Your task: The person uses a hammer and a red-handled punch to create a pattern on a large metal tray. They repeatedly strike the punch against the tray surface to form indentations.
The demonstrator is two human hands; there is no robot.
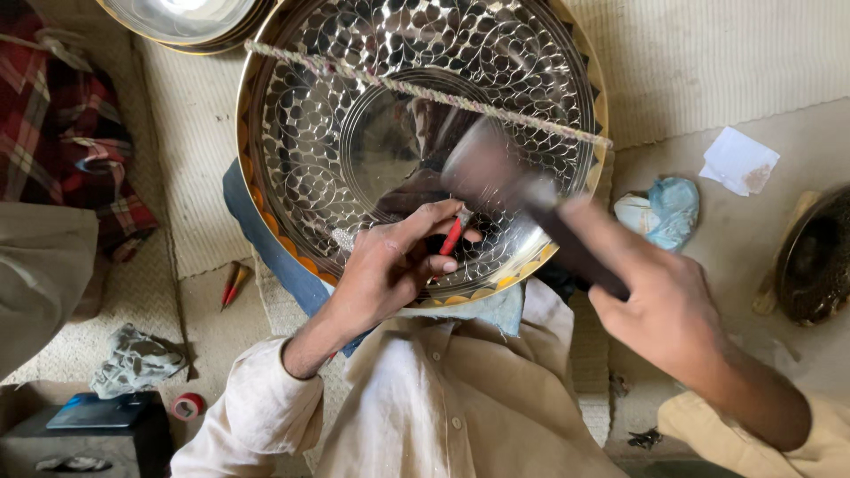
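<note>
Left hand (390, 270) fingers pinch a red chisel (455, 234) on the leaf-patterned metal tray (336, 133); right hand (660, 301) grips a blurred hammer (496, 168).

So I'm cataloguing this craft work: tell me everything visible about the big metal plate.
The large round metal plate is shiny silver, covered in an engraved leaf pattern around a plain centre, with a gold rim of orange scallops. It rests tilted on blue cloth in the person's lap. A twisted cord crosses it. The left hand presses a red-handled punch against it; the right hand holds a blurred hammer above.
</note>
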